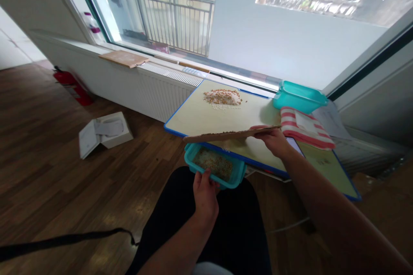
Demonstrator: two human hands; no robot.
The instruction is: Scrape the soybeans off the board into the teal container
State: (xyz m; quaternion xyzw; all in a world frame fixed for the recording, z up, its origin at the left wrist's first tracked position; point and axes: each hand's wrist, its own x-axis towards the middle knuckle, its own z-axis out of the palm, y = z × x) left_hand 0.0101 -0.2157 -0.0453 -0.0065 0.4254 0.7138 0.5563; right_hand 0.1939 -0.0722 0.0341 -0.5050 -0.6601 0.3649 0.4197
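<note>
My left hand (205, 191) grips the near rim of a teal plastic basin (238, 175) held over my lap, just below the table's front edge. Inside the basin lies a mix of pale and yellowish-brown grains (214, 163). My right hand (269, 137) is closed on the right end of a thin brown board (222, 136), seen almost edge-on above the basin and the table edge. Small dark bits show along the board's upper edge. On the cream table (190, 114) with its blue rim sits a heap of orange-brown kernels and white grains (223, 97).
At the table's right stand another teal basin (300, 96) and a folded red-and-white striped towel (305, 126). A phone-like flat object (295, 146) lies near my right forearm. On the floor at left are an opened white box (111, 131) and a red fire extinguisher (73, 87).
</note>
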